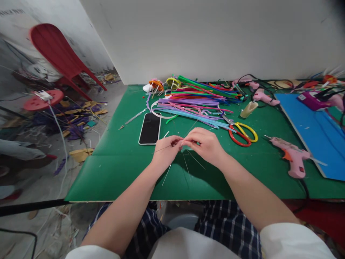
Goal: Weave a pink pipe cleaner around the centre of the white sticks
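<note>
i have the bare left hand and the bare right hand pinching thin, pale, straight wires that fan out over the smooth green tabletop. beyond the left hand i see a white-edged, black-screened phone; farther back, a heap of long, fuzzy, multicoloured stems. scissors with red and yellow loop handles and a pink pistol-shaped glue gun lie to the right.

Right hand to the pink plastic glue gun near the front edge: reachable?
Probably yes. Bare green tabletop lies between the right hand and the pink glue gun; red and yellow handled scissors sit farther back. The fingers, pinching thin stiff strands, would likely need to let go first.
</note>
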Demonstrator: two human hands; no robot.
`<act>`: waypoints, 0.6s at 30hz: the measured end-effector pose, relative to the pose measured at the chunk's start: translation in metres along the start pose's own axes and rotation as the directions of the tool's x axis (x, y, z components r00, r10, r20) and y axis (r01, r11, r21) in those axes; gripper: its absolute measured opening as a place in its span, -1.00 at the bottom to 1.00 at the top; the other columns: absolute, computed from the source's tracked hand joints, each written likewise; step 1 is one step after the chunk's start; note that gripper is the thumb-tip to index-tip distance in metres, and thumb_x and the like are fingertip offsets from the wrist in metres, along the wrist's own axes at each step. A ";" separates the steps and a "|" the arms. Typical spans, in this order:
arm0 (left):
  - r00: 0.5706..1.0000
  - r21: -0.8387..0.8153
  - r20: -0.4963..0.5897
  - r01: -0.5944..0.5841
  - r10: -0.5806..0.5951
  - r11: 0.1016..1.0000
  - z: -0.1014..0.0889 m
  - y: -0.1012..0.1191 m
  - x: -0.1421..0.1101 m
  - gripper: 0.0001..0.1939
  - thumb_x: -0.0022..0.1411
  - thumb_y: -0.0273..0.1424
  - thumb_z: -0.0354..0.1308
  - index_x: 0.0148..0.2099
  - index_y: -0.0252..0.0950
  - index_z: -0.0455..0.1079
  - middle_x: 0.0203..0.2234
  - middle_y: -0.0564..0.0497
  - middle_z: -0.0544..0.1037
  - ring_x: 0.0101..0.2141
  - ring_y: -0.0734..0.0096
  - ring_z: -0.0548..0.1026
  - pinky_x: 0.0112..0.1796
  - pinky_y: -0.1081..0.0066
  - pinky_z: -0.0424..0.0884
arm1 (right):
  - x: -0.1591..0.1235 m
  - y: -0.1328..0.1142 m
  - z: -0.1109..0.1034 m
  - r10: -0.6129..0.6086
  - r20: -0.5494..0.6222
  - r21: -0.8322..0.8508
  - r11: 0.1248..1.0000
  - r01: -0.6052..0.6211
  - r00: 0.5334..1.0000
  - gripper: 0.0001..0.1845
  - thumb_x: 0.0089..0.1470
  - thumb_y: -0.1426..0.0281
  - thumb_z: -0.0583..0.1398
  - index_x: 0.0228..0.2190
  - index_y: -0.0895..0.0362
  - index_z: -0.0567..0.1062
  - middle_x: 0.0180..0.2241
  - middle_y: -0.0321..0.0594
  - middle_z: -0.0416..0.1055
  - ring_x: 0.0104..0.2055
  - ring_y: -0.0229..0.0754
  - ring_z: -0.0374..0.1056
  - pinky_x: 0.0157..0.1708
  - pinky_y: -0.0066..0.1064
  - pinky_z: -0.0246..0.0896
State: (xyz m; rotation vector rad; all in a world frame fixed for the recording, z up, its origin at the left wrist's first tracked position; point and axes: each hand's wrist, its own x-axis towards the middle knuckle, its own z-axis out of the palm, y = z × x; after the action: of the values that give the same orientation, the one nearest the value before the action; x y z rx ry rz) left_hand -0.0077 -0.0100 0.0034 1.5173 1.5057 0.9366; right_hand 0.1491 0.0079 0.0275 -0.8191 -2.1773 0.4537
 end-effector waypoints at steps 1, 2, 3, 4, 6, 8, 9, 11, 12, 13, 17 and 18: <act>1.000 0.009 0.023 -0.006 0.006 1.000 0.000 0.000 -0.001 -0.85 0.04 -0.36 0.10 -0.38 -0.31 0.46 -0.62 0.09 0.47 -0.55 0.50 0.41 -0.48 0.51 0.32 | 0.000 0.002 -0.001 -0.011 -0.019 -0.032 0.999 0.010 1.000 -0.80 0.07 0.34 0.11 -0.46 0.13 0.50 -0.47 -0.24 0.42 -0.38 -0.28 0.28 -0.36 -0.45 0.15; 0.999 0.002 0.040 -0.009 0.009 1.000 0.001 0.000 -0.001 -0.84 0.05 -0.36 0.09 -0.39 -0.31 0.45 -0.62 0.09 0.46 -0.56 0.51 0.40 -0.47 0.51 0.32 | 0.001 0.004 -0.003 -0.019 -0.036 -0.072 0.997 0.016 0.999 -0.80 0.07 0.33 0.12 -0.47 0.13 0.50 -0.47 -0.24 0.42 -0.38 -0.28 0.27 -0.35 -0.45 0.15; 0.998 -0.016 0.056 -0.007 0.008 1.000 0.001 0.001 -0.002 -0.84 0.05 -0.36 0.09 -0.40 -0.32 0.45 -0.63 0.09 0.46 -0.56 0.51 0.40 -0.47 0.51 0.32 | 0.001 0.006 -0.005 -0.025 -0.049 -0.114 0.993 0.020 0.998 -0.80 0.06 0.32 0.13 -0.47 0.13 0.50 -0.47 -0.24 0.43 -0.38 -0.27 0.27 -0.35 -0.44 0.15; 0.998 -0.044 0.069 0.001 0.002 0.999 0.001 0.001 -0.002 -0.83 0.06 -0.34 0.09 -0.40 -0.32 0.44 -0.63 0.09 0.45 -0.57 0.52 0.39 -0.47 0.51 0.32 | 0.001 0.008 -0.007 -0.030 -0.055 -0.156 0.988 0.021 0.998 -0.80 0.05 0.31 0.14 -0.48 0.13 0.50 -0.47 -0.24 0.43 -0.38 -0.26 0.27 -0.34 -0.43 0.15; 0.995 -0.111 0.095 0.035 -0.025 0.993 0.001 0.001 -0.002 -0.82 0.06 -0.32 0.10 -0.39 -0.32 0.44 -0.63 0.08 0.45 -0.57 0.52 0.39 -0.48 0.51 0.33 | 0.002 0.012 -0.014 -0.027 -0.047 -0.226 0.974 0.016 0.999 -0.80 0.03 0.29 0.15 -0.50 0.11 0.51 -0.47 -0.25 0.44 -0.36 -0.24 0.27 -0.32 -0.40 0.14; 0.989 -0.169 0.134 0.080 -0.057 0.982 0.001 0.003 -0.002 -0.82 0.04 -0.32 0.13 -0.37 -0.33 0.44 -0.62 0.06 0.46 -0.57 0.52 0.39 -0.47 0.50 0.35 | 0.003 0.014 -0.024 0.000 -0.007 -0.265 0.964 -0.002 1.000 -0.79 0.02 0.27 0.17 -0.51 0.10 0.52 -0.47 -0.25 0.45 -0.36 -0.23 0.26 -0.30 -0.39 0.13; 0.984 -0.195 0.162 0.109 -0.078 0.975 0.000 0.004 -0.002 -0.82 0.03 -0.32 0.14 -0.36 -0.34 0.44 -0.61 0.05 0.46 -0.56 0.51 0.40 -0.46 0.49 0.36 | 0.003 0.014 -0.030 0.022 0.028 -0.271 0.962 -0.013 0.999 -0.79 0.01 0.27 0.17 -0.52 0.10 0.52 -0.47 -0.25 0.45 -0.35 -0.23 0.26 -0.29 -0.39 0.12; 0.966 -0.238 0.227 0.176 -0.122 0.955 -0.001 0.006 -0.002 -0.81 0.01 -0.33 0.17 -0.34 -0.35 0.44 -0.61 0.04 0.47 -0.56 0.51 0.41 -0.45 0.48 0.38 | 0.005 0.014 -0.042 0.080 0.125 -0.263 0.964 -0.045 0.989 -0.81 0.01 0.28 0.18 -0.52 0.10 0.52 -0.48 -0.26 0.45 -0.35 -0.23 0.26 -0.30 -0.39 0.11; 0.956 -0.250 0.259 0.205 -0.139 0.946 -0.001 0.007 -0.002 -0.81 0.00 -0.34 0.18 -0.34 -0.36 0.44 -0.61 0.03 0.47 -0.56 0.52 0.41 -0.45 0.48 0.38 | 0.006 0.014 -0.049 0.115 0.184 -0.248 0.966 -0.067 0.976 -0.82 0.01 0.29 0.18 -0.51 0.09 0.53 -0.48 -0.27 0.45 -0.35 -0.23 0.26 -0.31 -0.40 0.11; 0.946 -0.258 0.288 0.226 -0.149 0.939 -0.001 0.008 -0.003 -0.81 0.00 -0.35 0.19 -0.34 -0.37 0.44 -0.61 0.02 0.48 -0.56 0.53 0.41 -0.45 0.49 0.38 | 0.007 0.013 -0.055 0.155 0.251 -0.227 0.969 -0.098 0.956 -0.82 0.01 0.28 0.17 -0.50 0.09 0.53 -0.48 -0.28 0.45 -0.35 -0.24 0.27 -0.33 -0.41 0.11; 0.910 -0.302 0.393 0.265 -0.133 0.916 -0.002 0.012 -0.006 -0.82 0.00 -0.36 0.20 -0.35 -0.38 0.45 -0.57 0.00 0.49 -0.56 0.56 0.42 -0.45 0.51 0.39 | 0.016 0.015 -0.078 0.300 0.496 -0.138 0.954 -0.267 0.815 -0.77 0.00 0.22 0.15 -0.45 0.06 0.55 -0.49 -0.30 0.45 -0.46 -0.29 0.28 -0.50 -0.45 0.06; 0.899 -0.317 0.420 0.271 -0.122 0.909 -0.003 0.013 -0.007 -0.82 0.00 -0.36 0.21 -0.35 -0.38 0.46 -0.57 -0.01 0.49 -0.55 0.55 0.42 -0.45 0.51 0.40 | 0.019 0.016 -0.082 0.315 0.545 -0.121 0.947 -0.298 0.777 -0.77 -0.01 0.21 0.15 -0.45 0.06 0.55 -0.50 -0.30 0.45 -0.49 -0.30 0.27 -0.53 -0.46 0.05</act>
State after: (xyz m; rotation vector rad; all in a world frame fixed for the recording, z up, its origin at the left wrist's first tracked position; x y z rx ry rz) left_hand -0.0047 -0.0166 0.0165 1.1629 1.0961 0.6936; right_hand 0.2076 0.0377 0.0824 -1.1829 -2.5894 0.9296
